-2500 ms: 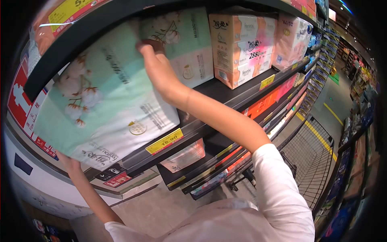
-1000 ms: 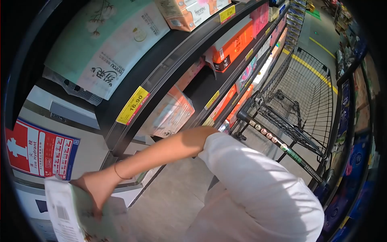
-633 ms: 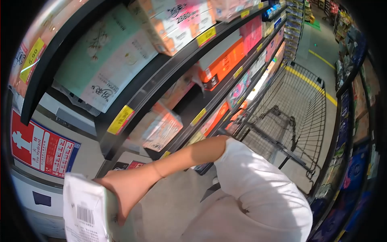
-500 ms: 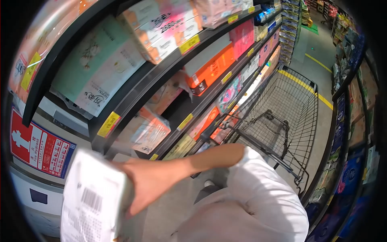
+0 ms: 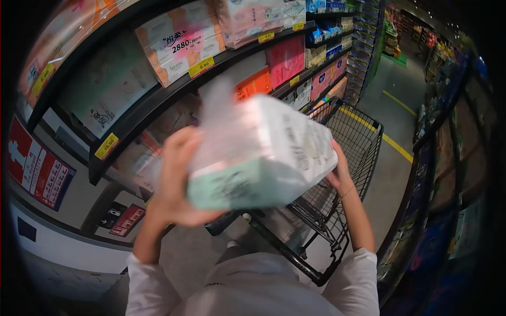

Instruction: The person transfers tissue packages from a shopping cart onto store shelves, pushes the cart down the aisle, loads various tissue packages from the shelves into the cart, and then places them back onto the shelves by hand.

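Note:
A plastic-wrapped tissue pack (image 5: 295, 145), white with a pale green side, is held up in front of my body, tilted and blurred by motion. My left hand (image 5: 176, 176) grips its left end, fingers curled round the wrapper. On the opposite side, my right hand (image 5: 341, 164) presses against the far right edge, its fingers partly hidden behind the pack. Loose clear film sticks up from the top left. Below and beyond the pack stands a black wire shopping cart (image 5: 365, 152), partly covered by it.
Shelves on the left carry an orange-and-white tissue pack (image 5: 179, 39), a green pack (image 5: 113, 87) and a pink pack (image 5: 286, 62). Yellow price tags (image 5: 201, 66) line the shelf edges. A red fire hydrant sign (image 5: 39, 166) is at lower left. More shelving borders the aisle floor (image 5: 392, 113) on the right.
The pack has moved from the lower left to the middle, in front of the cart. Only one hand showed at it before; now both hold it. The view has shifted.

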`<state>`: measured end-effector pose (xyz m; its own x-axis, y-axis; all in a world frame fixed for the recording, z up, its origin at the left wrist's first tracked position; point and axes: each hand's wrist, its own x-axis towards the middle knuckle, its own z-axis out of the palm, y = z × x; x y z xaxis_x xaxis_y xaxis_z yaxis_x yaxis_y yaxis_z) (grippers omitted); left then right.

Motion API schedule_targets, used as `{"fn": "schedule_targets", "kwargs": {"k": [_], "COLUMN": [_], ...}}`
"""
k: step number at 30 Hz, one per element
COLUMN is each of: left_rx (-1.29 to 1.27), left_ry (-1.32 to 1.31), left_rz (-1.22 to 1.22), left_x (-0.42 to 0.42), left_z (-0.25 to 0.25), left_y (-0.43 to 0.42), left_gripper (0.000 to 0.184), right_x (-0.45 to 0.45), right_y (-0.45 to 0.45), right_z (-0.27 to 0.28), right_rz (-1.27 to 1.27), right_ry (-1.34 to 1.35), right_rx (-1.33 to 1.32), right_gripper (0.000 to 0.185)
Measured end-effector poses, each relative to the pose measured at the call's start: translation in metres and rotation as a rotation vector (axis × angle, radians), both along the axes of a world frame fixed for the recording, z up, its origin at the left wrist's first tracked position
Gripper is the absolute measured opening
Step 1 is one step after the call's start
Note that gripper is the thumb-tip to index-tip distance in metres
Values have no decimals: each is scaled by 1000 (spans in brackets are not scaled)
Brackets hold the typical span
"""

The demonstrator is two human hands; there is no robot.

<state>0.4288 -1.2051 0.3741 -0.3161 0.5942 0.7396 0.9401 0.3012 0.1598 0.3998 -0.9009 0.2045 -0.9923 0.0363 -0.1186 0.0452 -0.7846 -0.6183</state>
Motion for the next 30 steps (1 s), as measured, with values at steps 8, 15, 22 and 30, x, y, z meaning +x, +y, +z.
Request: {"fn": "schedule_targets", "kwargs": {"k": [8,15,22,30], "left_rx": [-268,-404,-464,-688], "left_ry": [-34,-77,-14,-3], "left_rz": [-253,-343,-361,-343], "left_x": [-54,-54,-63,-80], "left_z": [-71,-123,-165,-225], "left_y": [114,144,169,165], "left_gripper": [89,91,88,98], "right_x": [51,75,59,42], "right_y": [120,90,75,60], "right_z": [-124,-108,-88,-70], "right_rz": [-296,-131,1,219], "right_ry": [-423,-425,-205,-410], "right_rx": [448,426,266,530], "right_gripper": [34,35,38,54]}}
